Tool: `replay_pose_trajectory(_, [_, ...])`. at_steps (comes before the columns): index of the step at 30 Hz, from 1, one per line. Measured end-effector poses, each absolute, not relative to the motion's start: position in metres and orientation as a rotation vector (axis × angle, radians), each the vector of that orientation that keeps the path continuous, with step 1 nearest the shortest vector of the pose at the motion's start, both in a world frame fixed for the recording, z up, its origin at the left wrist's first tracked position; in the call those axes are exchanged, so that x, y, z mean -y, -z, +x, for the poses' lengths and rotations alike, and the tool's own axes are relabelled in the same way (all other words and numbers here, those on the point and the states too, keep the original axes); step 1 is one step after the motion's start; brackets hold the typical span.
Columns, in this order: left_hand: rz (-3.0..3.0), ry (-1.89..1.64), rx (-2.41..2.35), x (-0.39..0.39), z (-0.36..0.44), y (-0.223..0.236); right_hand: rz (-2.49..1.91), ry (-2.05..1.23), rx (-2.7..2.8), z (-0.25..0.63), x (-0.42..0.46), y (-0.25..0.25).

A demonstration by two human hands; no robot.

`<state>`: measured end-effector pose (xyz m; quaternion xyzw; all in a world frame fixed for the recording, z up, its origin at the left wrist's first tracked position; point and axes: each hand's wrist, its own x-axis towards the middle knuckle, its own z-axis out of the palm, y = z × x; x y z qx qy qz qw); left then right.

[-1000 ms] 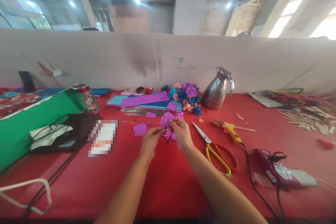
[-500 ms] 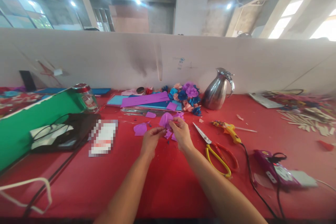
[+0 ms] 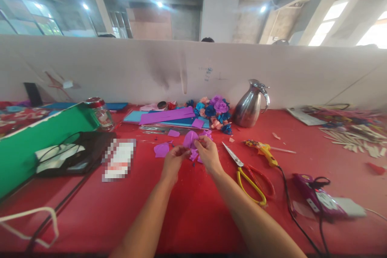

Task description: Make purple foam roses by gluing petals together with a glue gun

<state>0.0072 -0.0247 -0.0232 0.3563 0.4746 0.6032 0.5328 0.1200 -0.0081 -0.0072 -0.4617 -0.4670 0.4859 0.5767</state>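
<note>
A purple paper petal (image 3: 190, 140) is pinched between my two hands over the red table. My left hand (image 3: 174, 162) grips its lower left edge, with fingers closed. On its right edge, my right hand (image 3: 207, 154) has thumb and fingers pressed together. More purple paper pieces (image 3: 161, 150) lie left of the hands, and small scraps (image 3: 194, 154) sit between and beneath them. Scissors (image 3: 241, 165) with one yellow and one red handle rest partly open to the right. Beyond them lies a yellow glue gun (image 3: 266, 153) with a glue stick in its back.
Behind the hands are stacked purple and blue paper sheets (image 3: 167, 115), paper flowers (image 3: 219, 107) and a steel jug (image 3: 250, 107). A purple power strip (image 3: 317, 195) with cables lies at right. At left stand a glass jar (image 3: 101, 115), a black bag (image 3: 78, 151) and a green panel (image 3: 45, 145).
My hands stay in nearly the same place, still pinching the purple petal. The petal looks slightly turned and more cupped. Objects on the table have not moved.
</note>
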Motion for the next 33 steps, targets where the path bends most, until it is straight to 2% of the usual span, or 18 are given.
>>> replay_pose_trajectory(33, [0.912,-1.425,-1.090,0.0251,0.0047,0.0215,-1.079,-1.161,1.305,0.1284,-0.0016,0.0159])
